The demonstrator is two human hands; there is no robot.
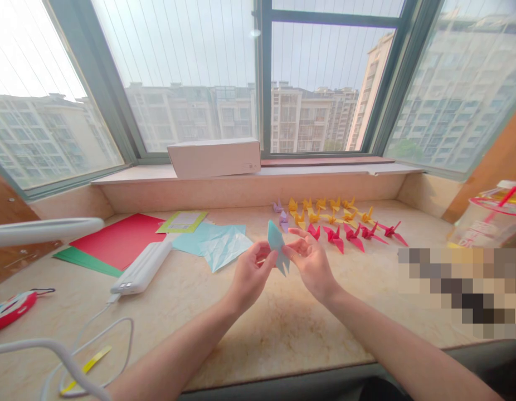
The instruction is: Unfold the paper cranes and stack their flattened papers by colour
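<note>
Between my two hands, a little above the counter, is a light blue piece of folded origami paper point(275, 236). Its pointed top stands up and two narrow points hang below. My left hand point(258, 266) pinches it from the left with thumb and fingers. From the right, my right hand point(311, 259) grips it between thumb and fingers, the index finger raised. Just beyond sit rows of folded paper cranes: red ones point(335, 238), yellow ones point(334, 218) and a couple of purple ones point(283, 221). Creased light blue paper point(225, 245) lies left of my hands.
Red paper point(124, 239), green paper point(86, 262) and a yellow-green packet point(183, 221) lie left. A white power bank point(143, 267) trails a cable. A red cutter-like item point(15, 311) is far left. A white box point(216, 159) stands on the sill; a plastic cup point(487, 223) is right.
</note>
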